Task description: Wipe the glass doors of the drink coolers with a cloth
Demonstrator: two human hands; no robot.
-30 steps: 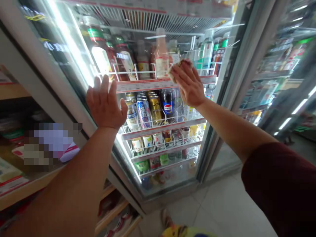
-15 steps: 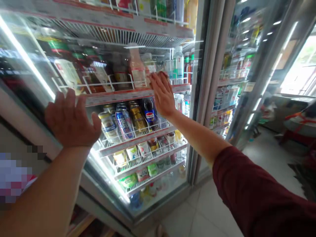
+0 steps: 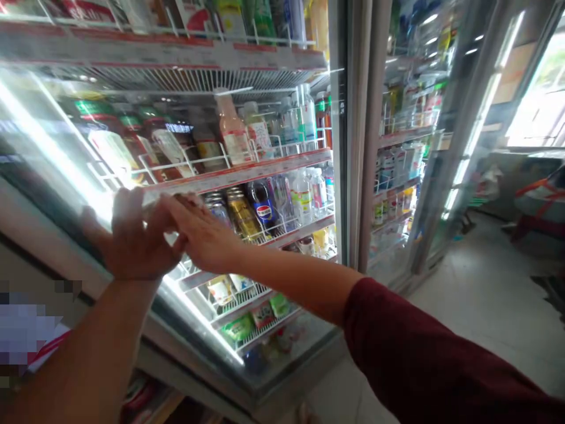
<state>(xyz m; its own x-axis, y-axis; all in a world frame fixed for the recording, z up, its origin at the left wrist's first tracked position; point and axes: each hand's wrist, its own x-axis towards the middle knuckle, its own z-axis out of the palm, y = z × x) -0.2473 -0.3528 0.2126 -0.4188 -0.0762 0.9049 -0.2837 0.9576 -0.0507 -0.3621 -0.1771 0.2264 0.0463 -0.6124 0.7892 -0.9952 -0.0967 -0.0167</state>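
My left hand [image 3: 132, 241] is raised at the left side of a glass cooler door [image 3: 282, 335], fingers apart and somewhat blurred; no object shows in it. Beside it, my right hand [image 3: 205, 232] lies flat against the glass with its fingers stretched out. The two hands meet or overlap near the thumb and fingertips; whether they touch I cannot tell. A small brownish patch shows along the right fingertips, and I cannot make out whether it is a cloth or a reflection. Behind the glass are gold cans [image 3: 242, 212] and a dark blue Pepsi bottle [image 3: 263, 206].
Shelves hold a pink drink bottle [image 3: 235, 126], dark bottles with green caps [image 3: 108, 138] and green packs [image 3: 238, 327]. Another glass cooler door [image 3: 441, 147] stands to the right. Pale floor tiles [image 3: 477, 265] run right, towards a bright window [image 3: 534, 88].
My right hand has moved left and down across the glass, from the middle shelf to beside my left hand. The left hand has dropped slightly, and the view has shifted a little.
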